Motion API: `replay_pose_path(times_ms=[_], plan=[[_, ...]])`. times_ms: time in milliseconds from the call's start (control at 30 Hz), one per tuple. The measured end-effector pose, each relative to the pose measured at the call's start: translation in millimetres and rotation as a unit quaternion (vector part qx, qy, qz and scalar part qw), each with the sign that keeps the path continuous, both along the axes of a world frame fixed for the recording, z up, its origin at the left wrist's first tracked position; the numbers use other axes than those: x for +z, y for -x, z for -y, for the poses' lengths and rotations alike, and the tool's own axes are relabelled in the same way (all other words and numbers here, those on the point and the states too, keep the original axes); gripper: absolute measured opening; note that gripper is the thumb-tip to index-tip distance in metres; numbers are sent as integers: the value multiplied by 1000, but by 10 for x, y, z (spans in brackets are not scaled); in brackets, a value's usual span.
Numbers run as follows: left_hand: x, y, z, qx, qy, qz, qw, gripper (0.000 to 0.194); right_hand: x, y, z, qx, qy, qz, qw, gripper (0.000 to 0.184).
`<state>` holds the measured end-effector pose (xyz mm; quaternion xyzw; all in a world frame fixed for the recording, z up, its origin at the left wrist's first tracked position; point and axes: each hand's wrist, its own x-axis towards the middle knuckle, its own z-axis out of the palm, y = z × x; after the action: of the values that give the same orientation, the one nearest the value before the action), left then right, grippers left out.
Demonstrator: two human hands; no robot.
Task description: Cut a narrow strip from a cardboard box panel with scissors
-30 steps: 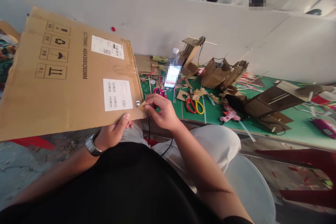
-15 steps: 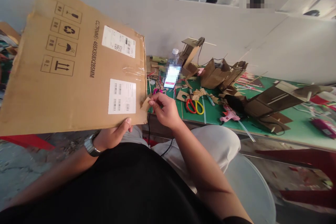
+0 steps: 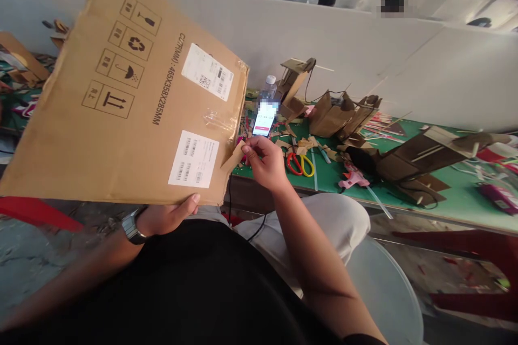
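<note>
A large brown cardboard sheet [image 3: 154,161], printed with handling symbols and bearing two white labels, is held up tilted over my lap. My left hand [image 3: 174,215] grips its lower edge, thumb on the front and fingers mostly hidden behind. Near the right edge, my right hand [image 3: 265,161] pinches a narrow torn strip of cardboard [image 3: 233,156] between thumb and fingers. The strip's lower end appears still joined to the sheet's surface, beside the lower label. Clear tape [image 3: 220,121] shows along the sheet's right side.
On the green table [image 3: 477,188] lie red-and-yellow-handled scissors [image 3: 300,164], a pink glue gun [image 3: 354,177], a lit phone [image 3: 265,118], cardboard scraps and several cardboard models [image 3: 332,113]. A plastic bottle [image 3: 270,86] stands behind the phone. A pale partition [image 3: 364,48] runs along the back.
The cardboard sheet has swung up and to the right, tilting further. My right hand has moved right and slightly up, and the pinched strip has grown longer.
</note>
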<state>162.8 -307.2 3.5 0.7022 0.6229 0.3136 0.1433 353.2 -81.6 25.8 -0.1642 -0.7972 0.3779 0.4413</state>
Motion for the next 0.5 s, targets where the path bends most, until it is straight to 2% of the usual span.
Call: replay_pose_path(times_ms=[167,400,500], plan=[[-3,103,41,-21,23,-24,999,46,16,-22,-50,-12,-45,-13,999,16],[181,172,49,-58,87,-28,994,47,55,-41,-135,-38,-79,-25,996,16],[208,212,56,-77,123,-20,989,49,53,-65,-193,-55,-80,-25,995,17]])
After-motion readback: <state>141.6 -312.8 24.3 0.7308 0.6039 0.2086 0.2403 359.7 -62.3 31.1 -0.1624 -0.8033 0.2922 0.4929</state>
